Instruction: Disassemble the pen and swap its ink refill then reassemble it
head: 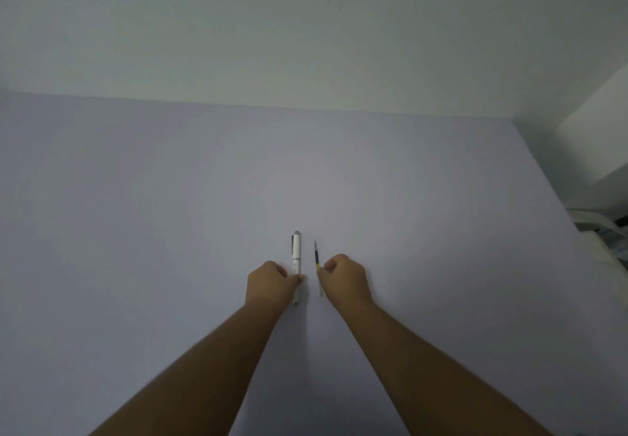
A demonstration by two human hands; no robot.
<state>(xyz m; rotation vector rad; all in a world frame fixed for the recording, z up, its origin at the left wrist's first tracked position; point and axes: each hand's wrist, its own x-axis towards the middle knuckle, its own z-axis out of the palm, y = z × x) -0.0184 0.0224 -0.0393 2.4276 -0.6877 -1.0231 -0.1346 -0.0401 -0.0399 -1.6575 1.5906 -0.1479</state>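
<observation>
Your left hand (pixel 272 284) sits just below centre of the frame, fingers curled, thumb and fingertips closed on the lower barrel of the white pen (pixel 296 259). The pen lies lengthwise on the pale table (pixel 170 214), capped end pointing toward the top of the frame. Your right hand (pixel 345 279) is just right of it, fingers curled, pinching the ink refill (pixel 317 257) near its yellow band. The refill lies parallel to the pen, just beside it, not touching. Both forearms enter from the bottom edge.
</observation>
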